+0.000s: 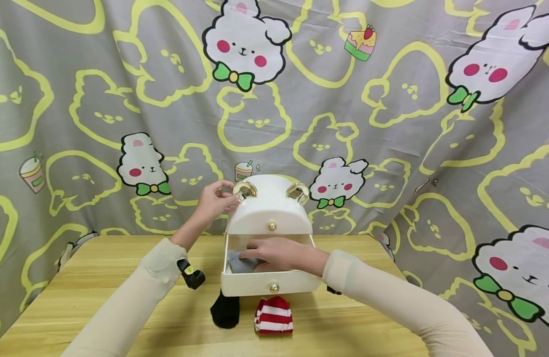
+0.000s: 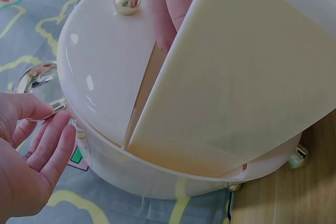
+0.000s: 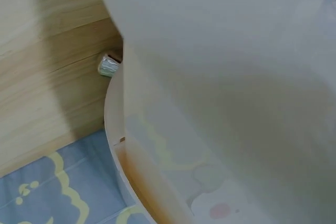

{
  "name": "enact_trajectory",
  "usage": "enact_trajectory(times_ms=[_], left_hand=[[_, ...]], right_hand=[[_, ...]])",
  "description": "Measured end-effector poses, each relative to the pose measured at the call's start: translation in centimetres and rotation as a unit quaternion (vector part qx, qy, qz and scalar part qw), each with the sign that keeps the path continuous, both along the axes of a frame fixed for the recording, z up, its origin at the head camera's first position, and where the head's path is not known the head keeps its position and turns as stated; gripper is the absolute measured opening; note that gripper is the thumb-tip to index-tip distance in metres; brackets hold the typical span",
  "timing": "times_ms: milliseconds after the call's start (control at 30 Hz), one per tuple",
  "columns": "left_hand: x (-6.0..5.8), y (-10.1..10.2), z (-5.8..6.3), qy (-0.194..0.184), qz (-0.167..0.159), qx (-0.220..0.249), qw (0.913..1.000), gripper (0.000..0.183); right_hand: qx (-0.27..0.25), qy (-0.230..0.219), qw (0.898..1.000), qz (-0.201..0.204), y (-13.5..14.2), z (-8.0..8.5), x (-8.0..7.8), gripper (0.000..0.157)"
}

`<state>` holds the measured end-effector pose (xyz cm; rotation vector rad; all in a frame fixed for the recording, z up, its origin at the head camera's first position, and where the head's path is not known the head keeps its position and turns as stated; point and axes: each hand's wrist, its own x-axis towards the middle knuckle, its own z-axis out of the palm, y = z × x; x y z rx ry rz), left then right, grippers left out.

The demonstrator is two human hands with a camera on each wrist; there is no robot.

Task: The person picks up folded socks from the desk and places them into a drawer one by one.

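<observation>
A white cabinet (image 1: 268,218) with gold ears stands on the table, its lower drawer (image 1: 252,285) pulled out. My left hand (image 1: 216,201) pinches the gold ear (image 2: 56,106) on the left side between thumb and fingers. Inside the drawer, my right hand (image 1: 281,255) has its fingers bent over a grey folded cloth (image 1: 242,263); the drawer front partly hides both. In the left wrist view, fingers of the right hand (image 2: 170,3) reach in behind the drawer wall. Only the cabinet and drawer underside (image 3: 226,103) show in the right wrist view, not the hand.
Before the drawer lie a black sock-like bundle (image 1: 225,311) and a red-and-white striped folded sock (image 1: 274,316). The wooden table (image 1: 346,317) ends at a printed grey curtain (image 1: 265,119) behind. The closed upper drawer has a gold knob (image 1: 272,226).
</observation>
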<state>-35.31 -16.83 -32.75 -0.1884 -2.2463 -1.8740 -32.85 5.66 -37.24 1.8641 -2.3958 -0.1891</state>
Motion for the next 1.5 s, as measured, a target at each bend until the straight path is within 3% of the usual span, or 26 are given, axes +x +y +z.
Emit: enact_trajectory(times_ms=[500, 1033, 1333, 1500], left_hand=[[0.0, -0.1, -0.1, 0.004, -0.003, 0.0, 1.0, 0.026], [0.0, -0.2, -0.2, 0.017, -0.013, -0.007, 0.9997, 0.029], [0.0, -0.2, -0.2, 0.011, -0.016, -0.003, 0.9998, 0.029], [0.1, -0.1, -0.1, 0.004, -0.012, -0.002, 0.9999, 0.028]], right_hand=[[0.007, 0.068, 0.998, 0.001, 0.4, 0.4, 0.0, 0.05], [-0.041, 0.099, 0.994, 0.015, 1.2, 1.9, 1.3, 0.047], [-0.111, 0.081, 0.99, 0.025, 2.7, 3.7, 2.1, 0.044], [-0.149, 0.101, 0.983, 0.041, 3.5, 4.7, 3.2, 0.047]])
